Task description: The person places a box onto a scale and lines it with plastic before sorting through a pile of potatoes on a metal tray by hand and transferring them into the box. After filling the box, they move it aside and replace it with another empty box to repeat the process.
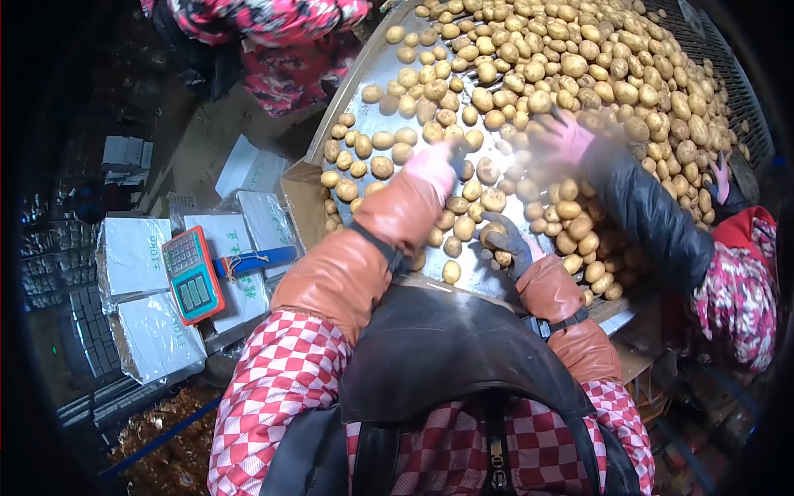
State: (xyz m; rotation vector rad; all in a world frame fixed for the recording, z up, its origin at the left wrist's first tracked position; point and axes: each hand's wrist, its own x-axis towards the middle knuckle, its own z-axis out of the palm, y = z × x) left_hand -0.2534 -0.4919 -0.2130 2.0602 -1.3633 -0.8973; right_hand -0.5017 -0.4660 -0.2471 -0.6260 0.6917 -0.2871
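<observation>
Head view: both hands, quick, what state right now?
Left hand: blurred among the potatoes; open or closed cannot be told.
Right hand: closed, fingers curled around potatoes.

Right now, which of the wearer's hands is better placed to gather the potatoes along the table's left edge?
Probably the left hand: it is nearer those potatoes, while the right hand is farther off, its fingers curled about other potatoes.
</observation>
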